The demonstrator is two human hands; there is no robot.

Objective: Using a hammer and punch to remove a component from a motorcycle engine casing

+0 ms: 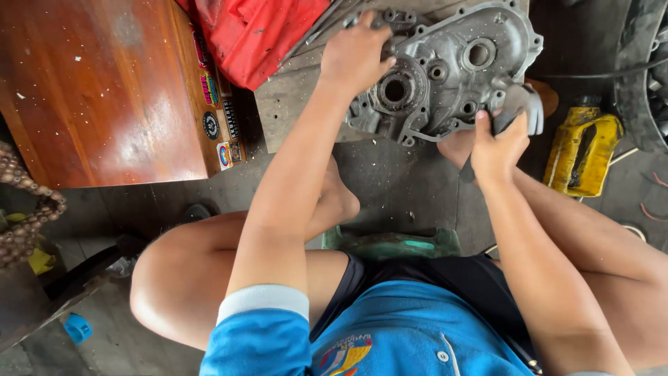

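1. Head view: the grey engine casing (pixel 452 66) lies on the floor slab ahead of the knees, open face up, long axis running from lower left to upper right.
2. The left hand (pixel 356 52) presses its upper-left edge, fingers curled over it.
3. The right hand (pixel 497 143) is clamped round a dark tool handle (pixel 504 122) at the casing's lower-right corner.
4. A yellow bottle (pixel 583 150) lies just right.

1. Left hand (pixel 356 54) grips top-left edge of grey metal engine casing (pixel 452 66).
2. Right hand (pixel 497 146) holds dark tool handle (pixel 480 150) at casing's lower right edge.
3. Yellow bottle (pixel 583 150) right; red cloth (pixel 257 35), wooden board (pixel 104 83) left.
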